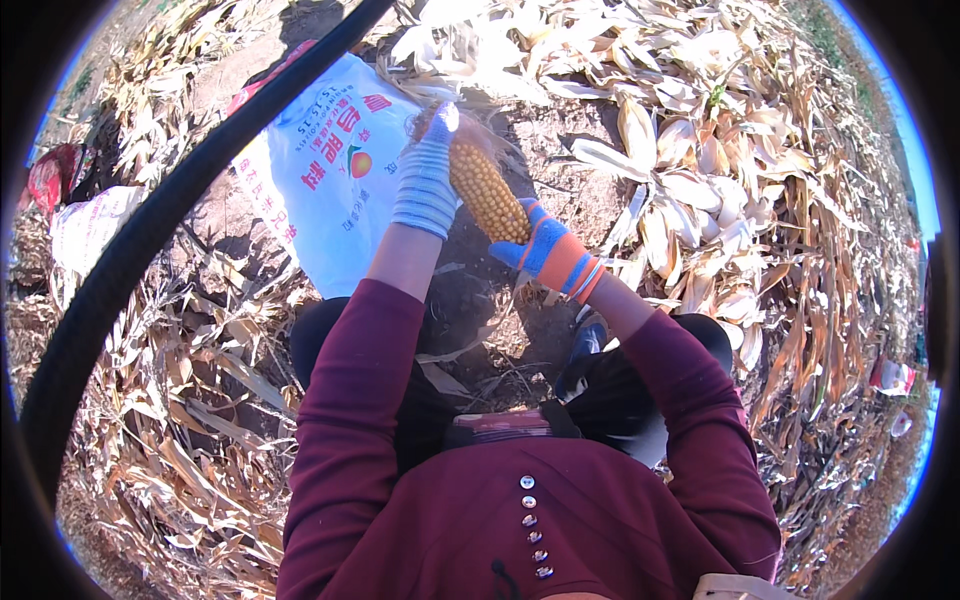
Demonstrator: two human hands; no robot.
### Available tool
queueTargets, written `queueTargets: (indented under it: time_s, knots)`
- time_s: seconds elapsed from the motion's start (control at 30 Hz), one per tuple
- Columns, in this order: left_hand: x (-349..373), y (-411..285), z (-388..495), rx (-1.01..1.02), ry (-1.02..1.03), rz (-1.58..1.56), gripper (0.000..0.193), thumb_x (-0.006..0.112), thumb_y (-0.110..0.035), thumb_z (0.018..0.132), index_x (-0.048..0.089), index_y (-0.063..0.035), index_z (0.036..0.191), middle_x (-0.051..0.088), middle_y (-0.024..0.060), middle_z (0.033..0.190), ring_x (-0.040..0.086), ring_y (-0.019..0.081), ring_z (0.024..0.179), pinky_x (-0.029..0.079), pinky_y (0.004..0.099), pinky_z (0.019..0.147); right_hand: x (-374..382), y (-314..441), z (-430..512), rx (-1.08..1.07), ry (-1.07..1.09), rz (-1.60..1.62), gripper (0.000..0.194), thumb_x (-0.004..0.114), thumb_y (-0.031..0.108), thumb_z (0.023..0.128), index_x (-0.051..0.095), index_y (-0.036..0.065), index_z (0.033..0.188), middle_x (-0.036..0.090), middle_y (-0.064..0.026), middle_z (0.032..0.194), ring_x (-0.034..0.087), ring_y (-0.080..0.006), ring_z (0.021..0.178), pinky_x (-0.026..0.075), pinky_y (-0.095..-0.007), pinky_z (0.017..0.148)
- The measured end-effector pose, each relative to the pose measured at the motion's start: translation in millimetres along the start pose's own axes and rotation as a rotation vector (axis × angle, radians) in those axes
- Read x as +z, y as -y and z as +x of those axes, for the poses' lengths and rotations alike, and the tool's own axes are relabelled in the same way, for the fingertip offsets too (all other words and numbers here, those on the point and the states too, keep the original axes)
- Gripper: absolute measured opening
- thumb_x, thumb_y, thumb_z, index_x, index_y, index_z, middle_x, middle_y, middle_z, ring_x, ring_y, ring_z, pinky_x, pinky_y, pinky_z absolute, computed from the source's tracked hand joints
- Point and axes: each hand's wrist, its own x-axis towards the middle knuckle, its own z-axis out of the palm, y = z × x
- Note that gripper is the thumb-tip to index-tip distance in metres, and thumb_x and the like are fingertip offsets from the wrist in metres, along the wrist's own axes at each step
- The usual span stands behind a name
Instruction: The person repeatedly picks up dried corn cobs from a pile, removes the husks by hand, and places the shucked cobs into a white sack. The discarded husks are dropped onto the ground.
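Note:
A husked ear of yellow corn slants between my two gloved hands. My left hand, in a white and light-blue striped knit glove, is at its upper end, where brown corn silk hangs loose. Around the lower end my right hand is closed, in an orange and blue knit glove. A white woven fertilizer sack with red printing lies on the soil just left of my left hand. Dry corn husks are heaped to the right of the ear.
Dry stalks and leaves cover the ground at left. Other printed sacks lie at the far left. A black cable or strap crosses the left side of the view. My shoe stands on the soil below my right hand.

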Motion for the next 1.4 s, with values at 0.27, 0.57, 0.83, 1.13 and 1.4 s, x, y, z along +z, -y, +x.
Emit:
queueTargets:
  time_s: [0.27,0.57,0.83,1.13,1.4]
  knots:
    - [-27,-26,21,0.076,-0.114,-0.085,0.028,0.051,-0.032,0.091,0.051,-0.0038,0.093,0.047,0.0045,0.066,0.050,0.0183,0.059,0.047,0.0345,0.054,-14,-5,-16,0.150,0.480,0.833,0.050,0.064,0.027,0.082,0.046,0.002,0.121,0.058,-0.0057,0.098,0.058,-0.0133,0.084,0.049,-0.0272,0.073]
    - [-46,-53,27,0.086,-0.141,-0.167,0.030,0.038,-0.035,0.096,0.049,-0.0083,0.085,0.033,-0.0016,0.051,0.029,0.0117,0.037,0.024,0.0274,0.033,-17,-13,-23,0.173,0.485,0.720,0.062,0.066,0.046,0.077,0.048,0.001,0.115,0.059,-0.0069,0.094,0.060,-0.0157,0.080,0.049,-0.0277,0.072]
    - [-30,-56,13,0.246,-0.142,0.569,0.042,0.044,-0.048,0.092,0.053,-0.0084,0.100,0.048,-0.0019,0.055,0.033,0.0083,0.039,0.029,0.0253,0.036,-42,-26,-15,0.126,0.205,0.630,0.042,0.062,0.017,0.083,0.047,-0.001,0.118,0.061,-0.0052,0.094,0.059,-0.0099,0.079,0.048,-0.0220,0.069]
    - [-34,-14,3,-0.015,0.239,1.257,0.047,0.056,-0.052,0.084,0.062,-0.0047,0.087,0.047,-0.0010,0.054,0.036,0.0075,0.040,0.030,0.0244,0.038,-48,-30,-14,0.141,0.259,0.585,0.049,0.063,0.022,0.083,0.044,-0.001,0.122,0.060,-0.0053,0.099,0.059,-0.0103,0.084,0.048,-0.0240,0.074]
    - [-21,-24,-15,-0.109,0.169,0.837,0.035,0.062,-0.041,0.084,0.063,-0.0057,0.082,0.043,-0.0022,0.050,0.036,0.0077,0.038,0.028,0.0250,0.035,-48,-27,-16,0.124,0.257,0.605,0.065,0.064,0.048,0.077,0.048,-0.002,0.116,0.061,-0.0093,0.097,0.062,-0.0168,0.086,0.050,-0.0283,0.077]
